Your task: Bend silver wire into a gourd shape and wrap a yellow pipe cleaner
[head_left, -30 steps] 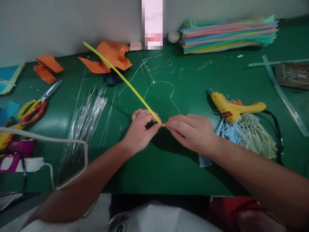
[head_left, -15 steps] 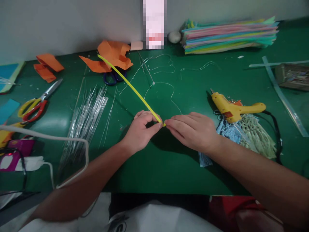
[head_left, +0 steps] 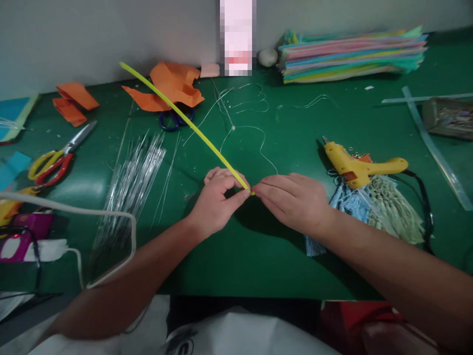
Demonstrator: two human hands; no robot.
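Observation:
A long, thin yellow strip slants up and to the left from my fingers, its far end raised in front of the wall. My left hand pinches its near end between thumb and forefinger. My right hand is closed against the same end, fingertips gripping the tip of the strip. What exactly lies between the right fingertips is mostly hidden. A thin curved wire runs on the table just beyond my right hand.
Left of my hands lie a bundle of silvery wires and scissors. Orange paper lies at the back. On the right, a yellow glue gun rests on blue and green tassels. Coloured strips are stacked behind.
The far end of the yellow strip has swung left and away, toward the wall. Both hands stay almost in place, fingers still pinching the near end.

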